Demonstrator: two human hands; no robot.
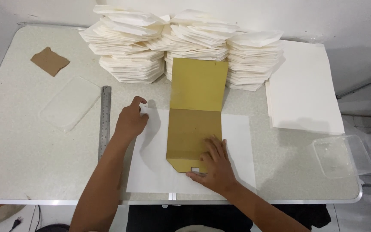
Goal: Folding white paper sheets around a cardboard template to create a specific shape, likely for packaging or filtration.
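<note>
right hand [213, 165] lies flat with fingers spread, pressing the lower end of a mustard-yellow folded card template [194, 116] onto a white sheet of paper [151, 167] near the front edge of the speckled pale table [22, 150]. it grips nothing. left hand [130, 120] rests loosely curled on the sheet's upper left corner, thumb raised, pinching nothing. the template's upper flap stands tilted up against stacks of folded white paper envelopes [181, 43] at the back. a steel ruler [104, 120] lies just left of the sheet, with a clear plastic lid [70, 103] and a brown paper scrap [50, 61] farther left. flat white sheets [303, 90] and a clear plastic container [342, 155] sit to the right.
</note>
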